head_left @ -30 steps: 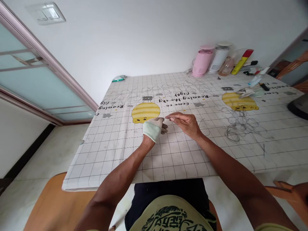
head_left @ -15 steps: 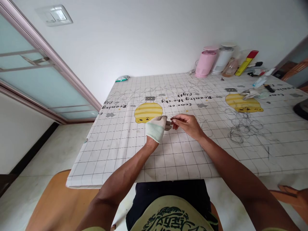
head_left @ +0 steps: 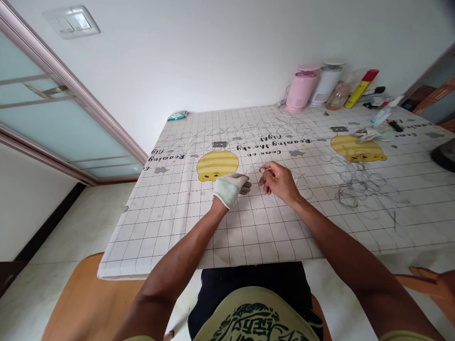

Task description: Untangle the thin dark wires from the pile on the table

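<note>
Working at a grid-patterned counter, the left hand sits low in a pale cloth glove, its grip curled together; whether it holds anything cannot be told. Just beside it, the right hand has its fingertips pinched on a thin wire that runs toward the left hand. Farther right, a loose tangle of dark wire lies on the counter, and more strands spread across the far side. A pink cup and bottles line the back edge.
</note>
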The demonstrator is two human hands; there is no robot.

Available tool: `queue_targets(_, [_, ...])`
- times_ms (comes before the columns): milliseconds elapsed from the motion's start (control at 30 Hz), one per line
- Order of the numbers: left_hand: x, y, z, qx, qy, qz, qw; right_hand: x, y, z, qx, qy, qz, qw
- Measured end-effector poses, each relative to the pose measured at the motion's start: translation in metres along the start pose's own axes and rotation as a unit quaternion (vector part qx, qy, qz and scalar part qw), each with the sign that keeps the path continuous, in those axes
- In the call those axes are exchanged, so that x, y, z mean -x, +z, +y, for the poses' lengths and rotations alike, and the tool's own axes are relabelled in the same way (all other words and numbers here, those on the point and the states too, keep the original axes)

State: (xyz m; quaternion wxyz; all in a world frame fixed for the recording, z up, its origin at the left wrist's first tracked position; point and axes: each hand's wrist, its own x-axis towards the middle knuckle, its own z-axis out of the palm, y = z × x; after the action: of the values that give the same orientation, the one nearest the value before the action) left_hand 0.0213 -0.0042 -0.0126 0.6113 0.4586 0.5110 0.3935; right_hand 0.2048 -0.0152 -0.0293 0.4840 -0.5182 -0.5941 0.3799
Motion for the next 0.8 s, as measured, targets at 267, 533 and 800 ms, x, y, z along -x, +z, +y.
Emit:
queue_targets(267, [-0.001,-0.003,-0.008,-0.006,-0.044,-0.055,0.998,-0.006,0.001,0.007,-0.053,0.027,0.042,0.997])
queue_targets(533, [-0.005,-0.009,-0.007,0.013,-0.006,-0.061,0.998,-0.004,0.001,0.013,0.022,-0.019,0.058,0.998])
queue_targets(800, [-0.003,-0.012,-0.006,0.168,-0.022,-0.269,0.948,-0.002,0.003,0.011,0.07,-0.045,0.096,0.992])
